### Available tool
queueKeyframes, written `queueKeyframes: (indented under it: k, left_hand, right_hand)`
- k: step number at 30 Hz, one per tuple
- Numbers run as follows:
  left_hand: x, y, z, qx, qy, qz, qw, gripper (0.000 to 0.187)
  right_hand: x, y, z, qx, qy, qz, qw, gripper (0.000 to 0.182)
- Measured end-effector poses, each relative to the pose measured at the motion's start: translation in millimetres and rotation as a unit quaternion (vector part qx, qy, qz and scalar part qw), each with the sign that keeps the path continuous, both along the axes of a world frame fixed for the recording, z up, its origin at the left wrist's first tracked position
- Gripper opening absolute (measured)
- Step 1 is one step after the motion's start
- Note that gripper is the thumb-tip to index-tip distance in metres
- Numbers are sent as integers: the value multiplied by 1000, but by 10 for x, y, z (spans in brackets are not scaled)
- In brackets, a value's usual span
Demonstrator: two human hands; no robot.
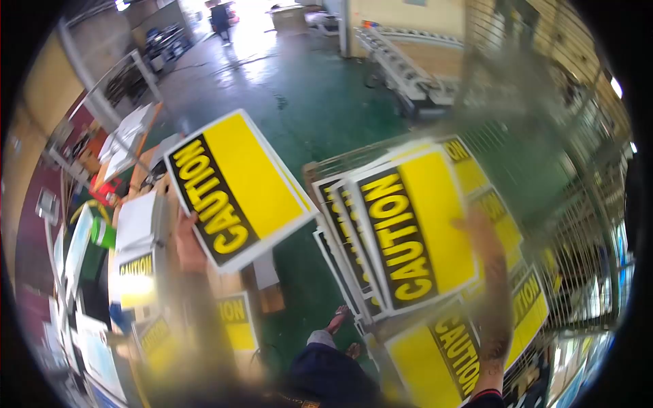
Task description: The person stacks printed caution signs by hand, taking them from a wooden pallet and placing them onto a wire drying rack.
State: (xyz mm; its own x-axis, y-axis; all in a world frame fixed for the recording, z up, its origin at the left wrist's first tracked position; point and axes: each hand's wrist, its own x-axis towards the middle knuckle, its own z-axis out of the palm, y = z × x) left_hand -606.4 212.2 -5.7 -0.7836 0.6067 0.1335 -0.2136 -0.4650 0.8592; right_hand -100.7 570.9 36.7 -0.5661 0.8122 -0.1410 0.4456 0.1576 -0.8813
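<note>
The CAUTION sign [238,187] in your left hand [189,239] is lifted clear, tilted over the green floor [306,102], your fingers closed on its lower left edge so the printed face stays readable to you. Your right hand [484,234] grips the top sign of the stack [418,231], fingers wrapped over its right edge, probably to peel it off the fanned pile of signs [340,231] beneath. The pile leans on a wire cage [578,224], which keeps it upright. More signs and papers crowd the bench [139,265] at your left.
</note>
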Motion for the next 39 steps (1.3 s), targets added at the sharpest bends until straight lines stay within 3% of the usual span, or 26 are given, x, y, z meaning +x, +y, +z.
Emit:
queueKeyframes:
  k: [2,4,6,7,10,13,16,17,19,20,21,24,27,31,35,39]
  left_hand:
    - [295,-429,-255,-4,-15,43,999,56]
    - [761,-791,-328,-1,-56,68,996,56]
    - [1130,-1051,-466,22,-75,58,995,60]
    - [1288,-992,-461,33,-97,57,993,61]
    - [1788,-1293,-355,54,-131,48,989,64]
    - [2068,-1704,-352,21,-73,92,993,56]
    - [2077,-2244,-544,-130,85,231,960,65]
    - [2085,-2464,-571,-150,128,248,949,76]
    - [2073,-3011,-424,-191,128,232,945,72]
    - [1987,-3325,-546,-283,242,280,885,68]
    - [1903,-3573,-740,-161,103,244,951,64]
    - [1656,-4254,-1274,-197,142,311,919,56]
    - [1465,-4848,-1795,-148,216,249,932,54]
    - [1484,-5158,-1947,-254,80,244,932,52]
    - [1385,-5374,-2179,-250,133,155,946,61]
    - [1341,-5405,-2492,-175,118,188,959,72]
  right_hand:
    - [411,177,-218,35,33,14,999,41]
    - [489,142,-381,-41,157,42,986,43]
    - [294,-245,-273,-193,260,15,946,45]
    - [64,-184,-304,-174,262,87,945,46]
    - [-820,-976,-392,-218,215,146,941,45]
    - [-1734,-1944,-442,-180,196,213,940,48]
    - [-2308,-2929,-581,-176,238,264,918,50]
    - [-2426,-3243,-614,-180,249,275,911,50]
    - [-2581,-3774,-832,-125,276,323,897,48]
    - [-2634,-4009,-937,-95,290,344,888,47]
    - [-2625,-4241,-1006,-59,264,356,895,41]
    - [-2665,-4918,-1654,-12,270,389,881,29]
    - [-2600,-5539,-2046,-7,337,381,861,19]
    - [-2485,-6065,-2613,-69,201,278,937,24]
    - [-2512,-6227,-2835,-71,275,320,904,39]
    - [-2453,-6325,-2762,-79,239,272,929,44]
